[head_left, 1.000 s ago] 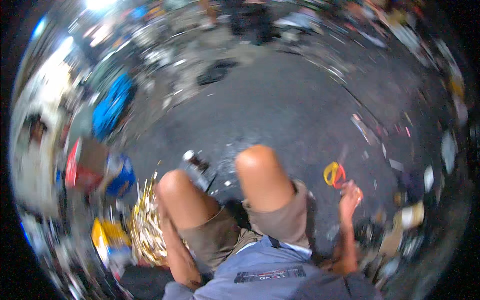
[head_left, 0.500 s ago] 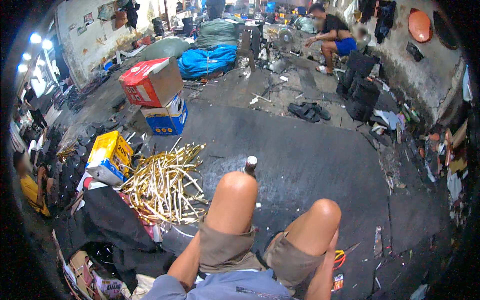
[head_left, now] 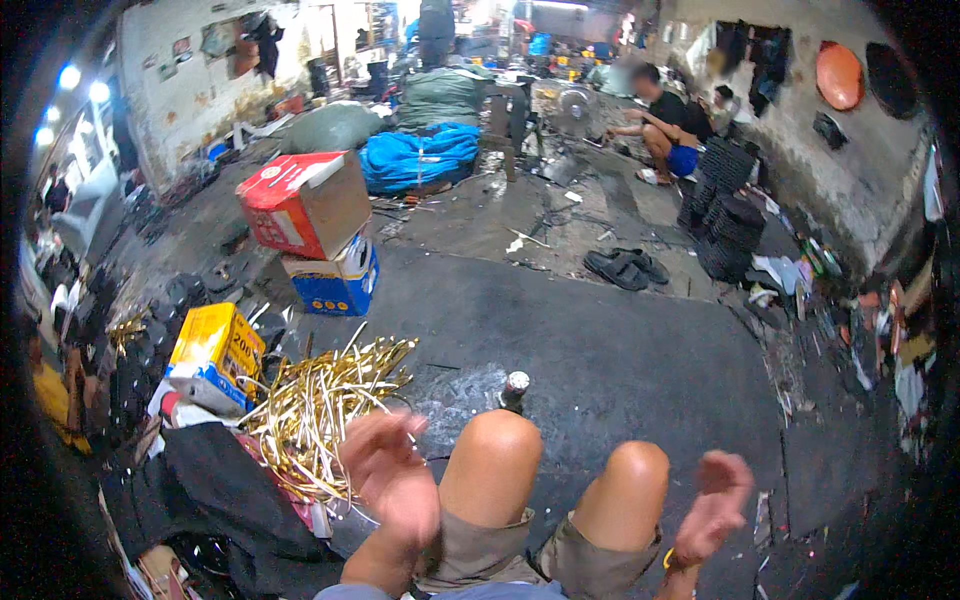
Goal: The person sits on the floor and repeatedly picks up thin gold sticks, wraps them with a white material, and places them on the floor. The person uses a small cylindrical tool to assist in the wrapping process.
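Note:
My left hand [head_left: 392, 478] is raised beside my left knee, slightly blurred, its fingers loosely apart and nothing in it. It overlaps the edge of a pile of gold and white strips [head_left: 310, 415] on the floor. To the right of my other knee, my right hand [head_left: 714, 506] is also lifted, fingers a little curled and apart, and it too is empty. Just beyond my left knee stands a short dark cylinder with a whitish top [head_left: 515, 386]. A black cloth [head_left: 215, 475] lies to the left of the strips.
A yellow and blue box [head_left: 215, 355] stands by the strips. Behind it, a red box [head_left: 290, 210] rests on a blue one [head_left: 335, 285]. Farther off are a blue bundle [head_left: 420, 158], black sandals [head_left: 625, 268], black stacks [head_left: 725, 215] and a crouching person [head_left: 665, 125].
Both my hands have come up into view from low beside my thighs. The view has tilted up slightly. The far person sits lower, and another head shows behind.

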